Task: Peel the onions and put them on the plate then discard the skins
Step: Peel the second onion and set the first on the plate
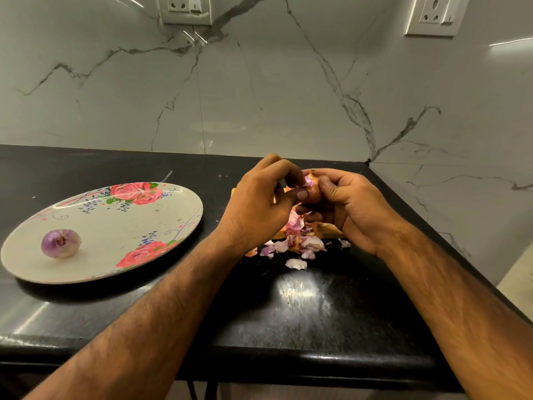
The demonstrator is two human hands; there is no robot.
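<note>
A small brownish onion (313, 192) with some purple flesh showing is held above the black counter. My right hand (346, 206) grips it from the right. My left hand (259, 203) pinches at its skin from the left with thumb and fingers. Under both hands lies a pile of pink, white and brown onion skins (297, 241). On the left, a flowered white plate (129, 223) carries one peeled purple onion (60, 243) near its left side.
The black counter (302, 307) ends at a front edge close to me and a slanted right edge. A marble wall with two power sockets (184, 8) stands behind. A strip of floor shows at the far right.
</note>
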